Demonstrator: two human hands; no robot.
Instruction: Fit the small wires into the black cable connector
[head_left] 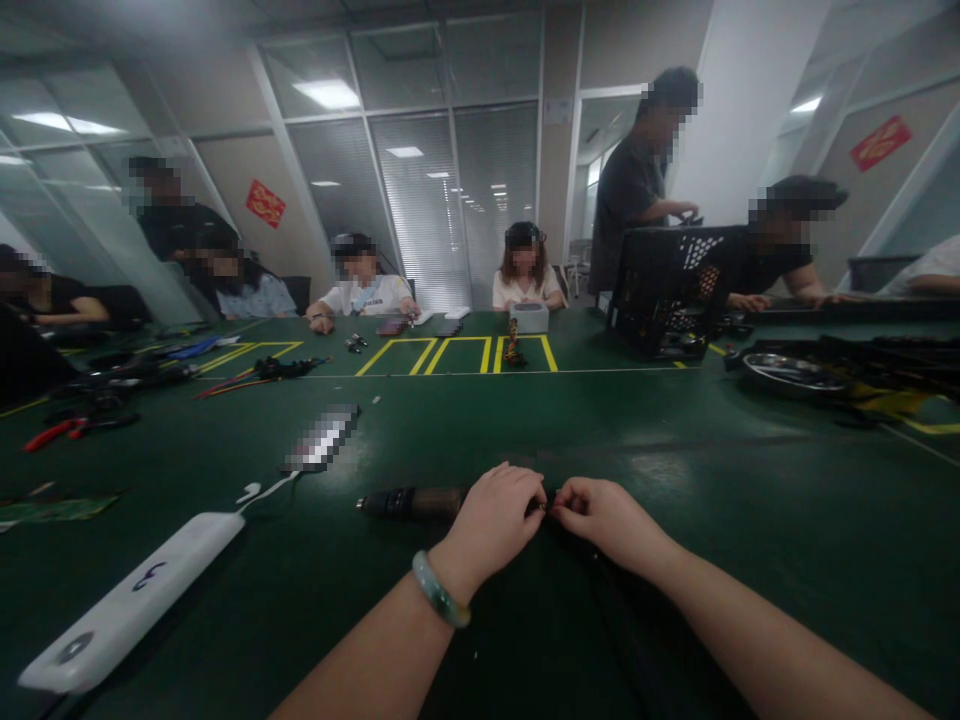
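Observation:
My left hand (501, 508), with a green bangle (439, 590) on the wrist, is closed over the rear part of a dark cylindrical tool (409, 503). The tool lies on the green table (322, 620), its narrow metal tip pointing left; its exact kind I cannot make out. Close to the left fingertips, my right hand (596, 515) has thumb and forefinger pinched together at the tool's back end. A small dark piece shows between the two hands, too small to name. What looks like a black cable (600, 570) runs from there toward me.
A white power bank (139, 600) is cabled to a phone (324, 438) at left. Red-handled pliers (64, 430) and wire bundles lie farther left. A black computer case (675, 290) stands at far right near a wheel-like part (791, 372). Several people are around the table.

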